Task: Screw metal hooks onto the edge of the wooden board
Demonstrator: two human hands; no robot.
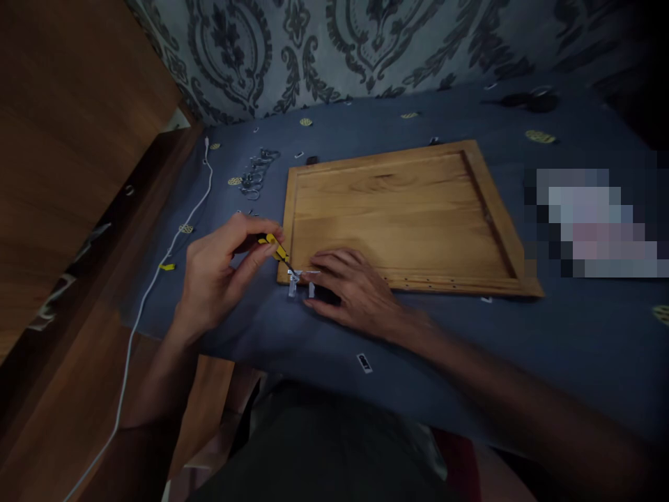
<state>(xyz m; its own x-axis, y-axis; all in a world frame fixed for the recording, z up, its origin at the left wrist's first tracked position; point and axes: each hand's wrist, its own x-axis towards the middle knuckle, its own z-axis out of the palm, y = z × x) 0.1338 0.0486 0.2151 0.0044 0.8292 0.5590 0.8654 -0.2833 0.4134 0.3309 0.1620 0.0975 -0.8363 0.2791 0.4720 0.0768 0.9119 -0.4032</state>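
Note:
My left hand [217, 268] is closed around a small yellow-handled screwdriver [276, 246], tilted with its dark shaft pointing down to the right. The screwdriver's tip meets a shiny metal bracket [293, 286] at the near left corner of a framed wooden panel [376, 216]. Fingers of my right hand [360, 293] rest on the panel's near edge, with thumb and forefinger apart beside the bracket. Whether those fingertips touch the metal is hard to make out. Several small dark holes run along the near rim of the panel.
Several metal hooks [256, 174] lie in a row on the dark blue patterned cloth [418, 362]. A white cable [141, 307] runs down the left side, beside a wooden cabinet [67, 160]. At the back right is a dark object [527, 101]. A blurred patch covers the right side.

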